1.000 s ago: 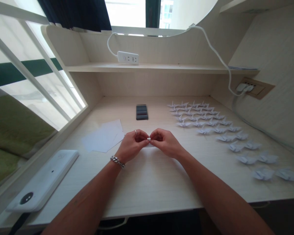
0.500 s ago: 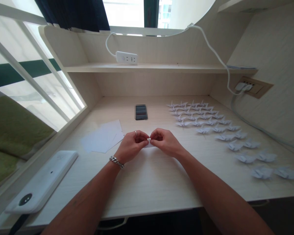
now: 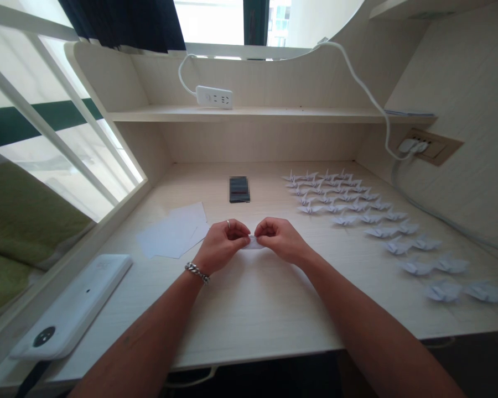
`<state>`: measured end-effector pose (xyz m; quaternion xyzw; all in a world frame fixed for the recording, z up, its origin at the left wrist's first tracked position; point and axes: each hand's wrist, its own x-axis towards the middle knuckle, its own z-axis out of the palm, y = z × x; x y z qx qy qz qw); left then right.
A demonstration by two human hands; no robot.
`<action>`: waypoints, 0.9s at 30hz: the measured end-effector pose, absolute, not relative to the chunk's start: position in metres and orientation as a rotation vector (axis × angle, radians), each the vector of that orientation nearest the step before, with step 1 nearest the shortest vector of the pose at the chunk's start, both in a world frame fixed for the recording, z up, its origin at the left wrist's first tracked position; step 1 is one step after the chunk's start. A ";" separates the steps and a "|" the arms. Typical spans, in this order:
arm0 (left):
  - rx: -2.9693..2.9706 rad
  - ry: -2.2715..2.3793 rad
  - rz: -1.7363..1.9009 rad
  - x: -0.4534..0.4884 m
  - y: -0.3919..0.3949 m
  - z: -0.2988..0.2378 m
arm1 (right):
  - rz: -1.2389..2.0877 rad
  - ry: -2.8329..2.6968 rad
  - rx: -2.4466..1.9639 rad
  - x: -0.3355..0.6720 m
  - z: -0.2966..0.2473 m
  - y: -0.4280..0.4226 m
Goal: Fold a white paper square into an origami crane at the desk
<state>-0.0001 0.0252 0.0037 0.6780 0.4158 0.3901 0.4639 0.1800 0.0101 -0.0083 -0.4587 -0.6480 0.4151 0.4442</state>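
Between my two hands, just above the middle of the desk, is a small folded piece of white paper (image 3: 253, 244). My left hand (image 3: 224, 241), with a ring and a chain bracelet, pinches its left end between thumb and fingers. My right hand (image 3: 280, 239) pinches the right end the same way. Fingertips hide much of the paper, so its exact folded form cannot be made out. Left of my left hand lie several loose white paper sheets (image 3: 174, 232), overlapping. To the right, folded paper cranes (image 3: 348, 204) stand in rows.
A small dark flat object (image 3: 239, 189), blurred out, lies behind my hands. A long white device (image 3: 72, 304) with a dark cable lies at the left edge. On the shelf (image 3: 265, 117) rests a power strip (image 3: 214, 98). A white cable runs to the wall socket (image 3: 434, 147).
My fingertips have drawn slightly apart, and more of the white paper shows between them. The sheets and the cranes are where they were.
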 end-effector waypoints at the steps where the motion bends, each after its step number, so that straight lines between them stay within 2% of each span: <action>1: 1.654 1.034 0.962 0.000 0.025 0.005 | 1.042 -1.601 -1.132 0.181 -0.008 0.011; 6: 1.635 1.071 0.972 -0.001 0.026 0.006 | 1.100 -1.528 -1.126 0.182 -0.009 0.013; 21: 1.586 1.056 0.971 0.001 0.028 0.003 | 0.874 -1.556 -1.134 0.184 -0.010 0.014; 27: 1.524 1.199 1.112 0.000 0.032 0.000 | 0.424 -1.431 -1.282 0.180 -0.006 0.008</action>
